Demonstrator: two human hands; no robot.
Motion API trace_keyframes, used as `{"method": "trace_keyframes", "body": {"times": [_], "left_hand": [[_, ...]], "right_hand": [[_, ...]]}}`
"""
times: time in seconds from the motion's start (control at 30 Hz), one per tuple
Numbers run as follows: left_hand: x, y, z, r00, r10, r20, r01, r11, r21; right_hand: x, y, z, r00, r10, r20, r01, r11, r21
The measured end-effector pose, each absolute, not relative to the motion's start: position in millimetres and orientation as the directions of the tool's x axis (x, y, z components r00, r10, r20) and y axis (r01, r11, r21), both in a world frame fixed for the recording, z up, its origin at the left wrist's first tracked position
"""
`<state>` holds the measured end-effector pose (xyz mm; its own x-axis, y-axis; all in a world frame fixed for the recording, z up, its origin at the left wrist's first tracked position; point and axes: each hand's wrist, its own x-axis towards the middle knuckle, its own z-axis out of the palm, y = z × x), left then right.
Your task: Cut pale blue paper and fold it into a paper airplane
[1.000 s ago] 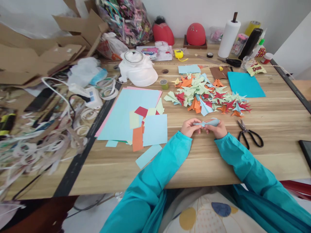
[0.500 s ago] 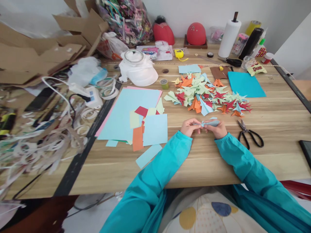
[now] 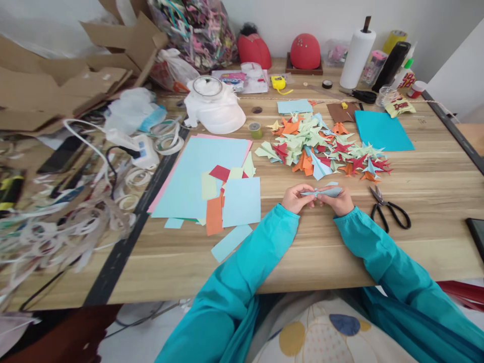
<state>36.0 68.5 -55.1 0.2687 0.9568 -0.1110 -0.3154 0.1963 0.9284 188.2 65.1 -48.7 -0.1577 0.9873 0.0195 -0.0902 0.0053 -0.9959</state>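
Between my two hands is a small folded piece of light blue paper (image 3: pixel 329 192), held just above the table. My left hand (image 3: pixel 297 198) pinches its left end with thumb and fingers. On the other side my right hand (image 3: pixel 339 200) grips the wider right part, thumb on the near side. Fingers hide some of the folds. Right behind the hands lies a pile of folded paper figures (image 3: pixel 312 133) in green, orange, red and blue. A small light blue scrap (image 3: pixel 332 184) shows just beyond my right fingers.
Black-handled pliers (image 3: pixel 389 205) lie right of my right hand. To the left are a light blue square sheet (image 3: pixel 242 201), an orange strip (image 3: pixel 214 216) and large paper sheets (image 3: pixel 189 176). A tape roll (image 3: pixel 255 131) stands behind them. Tangled ribbons (image 3: pixel 86 217) cover the far left.
My left fingers have shifted slightly on the folded paper, and its left end now looks flatter and more stretched out. Both hands stay in the same place.
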Motion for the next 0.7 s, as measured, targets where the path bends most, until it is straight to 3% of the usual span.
{"method": "trace_keyframes", "body": {"times": [0.43,0.7], "left_hand": [[33.8,72.1,-60.4,0.268,0.934,-0.235,-0.384,0.327,0.864],[34.4,70.2,-55.1,0.274,0.933,-0.235,-0.398,0.332,0.855]], "right_hand": [[187.7,63.4,-46.9,-0.185,0.980,0.077,-0.098,0.059,-0.993],[187.6,63.6,-48.8,-0.137,0.985,0.104,-0.134,0.086,-0.987]]}}
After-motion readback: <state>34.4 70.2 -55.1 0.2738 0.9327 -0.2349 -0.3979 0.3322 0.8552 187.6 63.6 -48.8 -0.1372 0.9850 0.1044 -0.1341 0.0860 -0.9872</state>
